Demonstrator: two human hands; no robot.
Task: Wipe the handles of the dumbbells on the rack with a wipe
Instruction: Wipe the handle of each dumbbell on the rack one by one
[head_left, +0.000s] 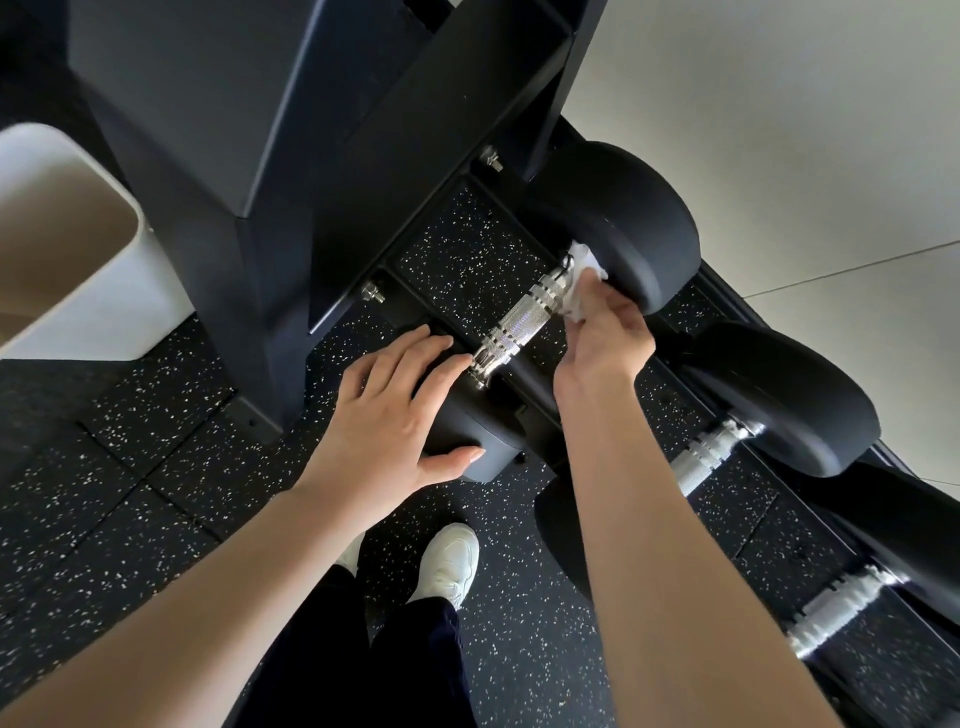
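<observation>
Right hand (602, 332) pinches the white wipe (582, 283) around the far end of the dumbbell handle (524, 317), tight against the big black weight head (623, 223) on the rack (467, 260). Left hand (395, 410) lies flat, fingers straight, steadying the near head (467, 431). Wiping's underway on this first bar; next, probably, drag the wipe down the knurled grip. Right forearm reaches in, wrist bent down.

The floor (130, 519) is black rubber with little white dots, a pale wall (779, 130) stands at the back, and a white bin (67, 249) sits on the left.
</observation>
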